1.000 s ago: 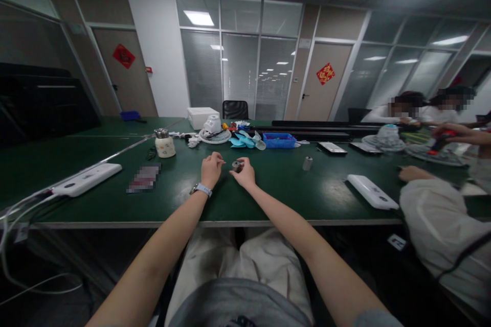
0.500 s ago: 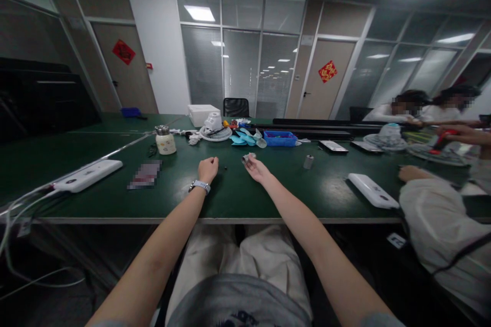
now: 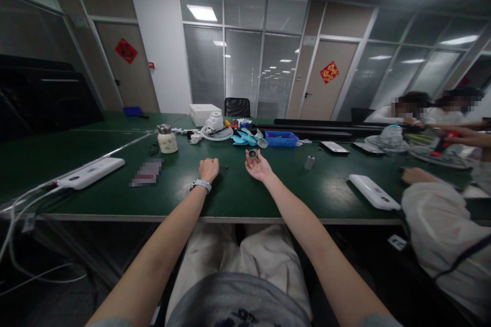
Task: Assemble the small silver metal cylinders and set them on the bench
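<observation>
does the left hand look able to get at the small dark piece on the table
Probably yes: the left hand, curled, is close beside the small dark piece, and nothing visible stands between them. The right hand, holding the round metal part, is on the piece's other side.

The dark speck near the left hand is too tiny for me to identify; that hand curls, hiding its palm. The right hand partly covers the metal part. A co-worker's pale sleeve runs out of view.
</observation>
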Demonstrator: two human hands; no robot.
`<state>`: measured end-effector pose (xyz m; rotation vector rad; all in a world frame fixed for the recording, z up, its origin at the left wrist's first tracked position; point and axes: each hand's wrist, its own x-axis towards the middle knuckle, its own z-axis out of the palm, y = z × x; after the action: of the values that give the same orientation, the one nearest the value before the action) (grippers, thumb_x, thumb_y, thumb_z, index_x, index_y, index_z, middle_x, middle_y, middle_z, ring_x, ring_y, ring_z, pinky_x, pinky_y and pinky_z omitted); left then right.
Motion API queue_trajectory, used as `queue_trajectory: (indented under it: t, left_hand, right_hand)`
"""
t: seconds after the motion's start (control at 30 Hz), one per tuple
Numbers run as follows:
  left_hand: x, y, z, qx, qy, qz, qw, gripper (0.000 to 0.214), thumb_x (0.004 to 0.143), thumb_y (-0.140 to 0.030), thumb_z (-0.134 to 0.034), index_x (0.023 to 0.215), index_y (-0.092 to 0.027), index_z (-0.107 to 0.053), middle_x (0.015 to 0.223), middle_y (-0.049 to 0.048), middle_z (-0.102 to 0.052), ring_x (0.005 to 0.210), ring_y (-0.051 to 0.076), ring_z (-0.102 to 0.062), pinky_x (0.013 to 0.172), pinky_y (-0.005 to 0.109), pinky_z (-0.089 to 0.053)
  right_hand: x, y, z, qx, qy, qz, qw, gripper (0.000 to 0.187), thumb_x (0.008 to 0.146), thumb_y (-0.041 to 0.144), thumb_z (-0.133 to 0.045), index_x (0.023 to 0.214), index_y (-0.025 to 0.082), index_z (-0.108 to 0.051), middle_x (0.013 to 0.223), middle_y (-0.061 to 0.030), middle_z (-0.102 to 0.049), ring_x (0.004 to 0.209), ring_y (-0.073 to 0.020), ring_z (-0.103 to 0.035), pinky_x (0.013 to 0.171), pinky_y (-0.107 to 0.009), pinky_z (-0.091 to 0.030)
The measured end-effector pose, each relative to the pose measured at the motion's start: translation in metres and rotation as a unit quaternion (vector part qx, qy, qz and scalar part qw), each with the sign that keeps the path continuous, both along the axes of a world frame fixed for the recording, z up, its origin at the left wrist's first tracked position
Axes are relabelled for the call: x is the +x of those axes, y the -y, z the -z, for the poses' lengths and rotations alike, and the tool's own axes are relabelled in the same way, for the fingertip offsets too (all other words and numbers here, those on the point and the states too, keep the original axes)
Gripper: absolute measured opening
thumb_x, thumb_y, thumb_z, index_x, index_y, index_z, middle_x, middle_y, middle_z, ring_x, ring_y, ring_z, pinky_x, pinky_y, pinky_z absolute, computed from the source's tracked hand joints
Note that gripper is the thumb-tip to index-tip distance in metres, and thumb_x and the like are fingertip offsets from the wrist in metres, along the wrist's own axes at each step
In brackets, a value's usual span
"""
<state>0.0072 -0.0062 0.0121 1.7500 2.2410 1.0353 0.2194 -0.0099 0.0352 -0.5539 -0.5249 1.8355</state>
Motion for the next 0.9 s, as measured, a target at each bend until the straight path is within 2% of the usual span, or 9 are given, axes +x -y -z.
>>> queue_trajectory:
  t: [0.2,0.27,0.37,0.47,0.57,0.67,0.73,0.8,0.9]
  left_hand:
    - [-0.001,0.001,0.002,0.016,-0.014,0.011,1.0,0.049,0.087,-0.036,-0.031,0.083,-0.016,-0.076,0.096,0.0154,-0.07,0.097,0.03,-0.056,0.081,0.034,-0.04]
    - [-0.002,0.0,0.003,0.019,-0.025,0.012,0.999,0.048,0.086,-0.036,-0.032,0.083,-0.017,-0.075,0.095,0.0148,-0.071,0.095,0.029,-0.057,0.08,0.034,-0.04]
    - [-0.002,-0.001,0.005,0.013,-0.035,0.012,0.999,0.046,0.086,-0.036,-0.033,0.084,-0.018,-0.075,0.095,0.0142,-0.071,0.092,0.028,-0.058,0.077,0.033,-0.04]
    - [-0.002,-0.002,0.006,0.007,-0.036,0.014,0.999,0.046,0.085,-0.039,-0.033,0.082,-0.019,-0.075,0.092,0.013,-0.071,0.089,0.027,-0.058,0.075,0.032,-0.041]
    - [-0.002,-0.002,0.006,0.004,-0.034,0.014,0.999,0.046,0.085,-0.039,-0.033,0.081,-0.02,-0.074,0.09,0.0122,-0.071,0.088,0.026,-0.058,0.076,0.032,-0.041]
    - [-0.002,-0.001,0.005,-0.003,-0.032,0.016,0.999,0.046,0.085,-0.04,-0.034,0.083,-0.019,-0.075,0.09,0.012,-0.071,0.09,0.026,-0.058,0.077,0.032,-0.041]
    - [-0.002,-0.002,0.005,-0.003,-0.029,0.016,0.999,0.046,0.085,-0.04,-0.034,0.084,-0.019,-0.075,0.091,0.0122,-0.071,0.09,0.026,-0.058,0.078,0.032,-0.041]
    - [-0.002,-0.002,0.005,-0.002,-0.027,0.015,1.0,0.046,0.085,-0.04,-0.034,0.085,-0.019,-0.075,0.091,0.0122,-0.071,0.09,0.026,-0.058,0.078,0.032,-0.042]
    - [-0.003,-0.002,0.005,-0.001,-0.025,0.019,1.0,0.045,0.085,-0.04,-0.035,0.084,-0.02,-0.075,0.09,0.0123,-0.071,0.09,0.026,-0.058,0.078,0.032,-0.042]
  right_hand:
    - [0.001,-0.003,0.001,0.05,0.115,0.029,0.992,0.038,0.094,0.05,-0.041,0.089,0.022,-0.066,0.097,-0.0029,-0.071,0.093,-0.0123,-0.065,0.078,-0.027,-0.051]
    - [-0.001,-0.007,0.004,0.066,0.175,0.061,0.98,0.034,0.091,0.05,-0.046,0.087,0.023,-0.066,0.098,-0.0035,-0.071,0.096,-0.0142,-0.065,0.08,-0.029,-0.05]
    - [-0.003,-0.012,0.01,0.088,0.269,0.159,0.946,0.023,0.079,0.041,-0.066,0.09,0.021,-0.066,0.102,-0.0048,-0.071,0.096,-0.0165,-0.065,0.082,-0.031,-0.049]
    - [-0.001,-0.015,0.016,0.195,0.347,0.262,0.879,0.039,0.064,0.025,-0.078,0.102,0.019,-0.066,0.105,-0.0066,-0.07,0.097,-0.0179,-0.064,0.087,-0.03,-0.047]
    - [0.005,-0.014,0.018,0.311,0.451,0.319,0.773,0.046,0.063,0.021,-0.077,0.108,0.021,-0.067,0.104,-0.0052,-0.07,0.097,-0.0188,-0.063,0.09,-0.032,-0.046]
    - [0.009,-0.011,0.018,0.326,0.546,0.357,0.685,0.043,0.067,0.021,-0.074,0.109,0.026,-0.068,0.104,-0.0041,-0.068,0.096,-0.0198,-0.061,0.091,-0.034,-0.045]
    - [0.011,-0.008,0.016,0.32,0.581,0.362,0.655,0.043,0.068,0.02,-0.073,0.11,0.028,-0.068,0.103,-0.0044,-0.066,0.098,-0.0212,-0.059,0.092,-0.036,-0.044]
    - [0.012,-0.006,0.014,0.312,0.593,0.353,0.653,0.043,0.068,0.019,-0.072,0.109,0.03,-0.068,0.102,-0.0047,-0.065,0.102,-0.0227,-0.056,0.095,-0.038,-0.042]
    - [0.013,-0.001,0.011,0.301,0.568,0.334,0.69,0.042,0.067,0.019,-0.074,0.106,0.032,-0.069,0.104,-0.0041,-0.063,0.112,-0.0234,-0.05,0.101,-0.041,-0.037]
